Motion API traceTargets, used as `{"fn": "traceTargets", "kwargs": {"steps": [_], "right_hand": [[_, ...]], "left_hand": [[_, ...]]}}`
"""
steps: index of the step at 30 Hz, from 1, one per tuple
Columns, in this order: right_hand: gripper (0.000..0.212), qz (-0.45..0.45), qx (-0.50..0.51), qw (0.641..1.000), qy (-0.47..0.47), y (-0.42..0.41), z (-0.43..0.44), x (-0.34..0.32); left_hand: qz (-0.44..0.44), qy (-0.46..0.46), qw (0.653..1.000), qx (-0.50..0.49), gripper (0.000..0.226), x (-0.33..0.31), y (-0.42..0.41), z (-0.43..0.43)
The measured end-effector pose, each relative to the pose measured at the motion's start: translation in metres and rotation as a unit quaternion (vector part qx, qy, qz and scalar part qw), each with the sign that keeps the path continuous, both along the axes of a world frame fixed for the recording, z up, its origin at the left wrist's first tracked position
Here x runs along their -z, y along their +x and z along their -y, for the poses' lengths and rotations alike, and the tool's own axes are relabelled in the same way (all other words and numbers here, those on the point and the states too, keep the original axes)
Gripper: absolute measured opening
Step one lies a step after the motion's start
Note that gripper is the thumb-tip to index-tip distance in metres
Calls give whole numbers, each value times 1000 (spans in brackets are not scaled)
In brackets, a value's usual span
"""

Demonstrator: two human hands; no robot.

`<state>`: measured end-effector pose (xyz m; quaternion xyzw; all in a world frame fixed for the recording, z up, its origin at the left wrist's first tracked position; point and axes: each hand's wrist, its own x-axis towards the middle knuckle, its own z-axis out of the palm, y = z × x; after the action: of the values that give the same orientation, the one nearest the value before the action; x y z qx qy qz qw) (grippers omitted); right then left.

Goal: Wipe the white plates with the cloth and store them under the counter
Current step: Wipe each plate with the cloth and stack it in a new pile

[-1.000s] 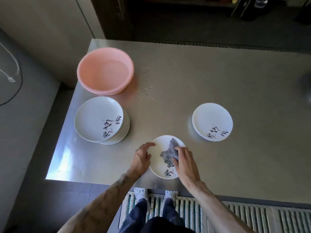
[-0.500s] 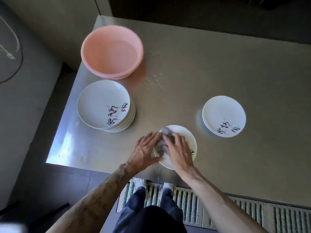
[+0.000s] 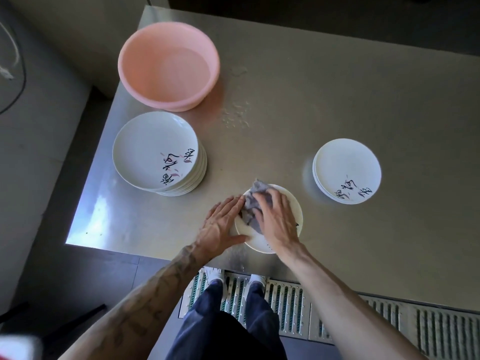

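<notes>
A white plate (image 3: 294,209) with black lettering lies near the front edge of the steel counter (image 3: 337,100). My right hand (image 3: 278,219) presses a grey cloth (image 3: 253,201) onto the plate's left half. Flat against the plate's left rim lies my left hand (image 3: 223,224), its thumb along the near edge, steadying the plate. A tall stack of white plates (image 3: 155,152) stands to the left. A low stack of plates (image 3: 346,170) sits to the right.
A pink plastic basin (image 3: 168,66) stands at the back left of the counter, with water drops (image 3: 236,113) beside it. A metal floor grate (image 3: 363,318) runs below the counter's front edge, where my shoes show.
My right hand has slid the cloth across the plate from its centre to the left side. My left hand has laid itself flat on the rim. The camera has tilted down and closer.
</notes>
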<state>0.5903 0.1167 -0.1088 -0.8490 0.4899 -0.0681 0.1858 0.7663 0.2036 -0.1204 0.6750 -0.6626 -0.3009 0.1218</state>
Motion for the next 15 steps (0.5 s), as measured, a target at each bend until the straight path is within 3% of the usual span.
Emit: {"fn": "traceTargets", "kwargs": {"steps": [5, 9, 15], "right_hand": [[43, -48, 74, 996, -12, -45, -20, -11], [39, -31, 8, 999, 32, -58, -68, -14], [45, 4, 97, 994, 43, -33, -11, -12]], "left_hand": [[9, -3, 1000, -3, 108, 3, 0, -2], [9, 0, 1000, -4, 109, 3, -1, -1], [-26, 25, 999, -18, 112, -1, 0, 2]]}}
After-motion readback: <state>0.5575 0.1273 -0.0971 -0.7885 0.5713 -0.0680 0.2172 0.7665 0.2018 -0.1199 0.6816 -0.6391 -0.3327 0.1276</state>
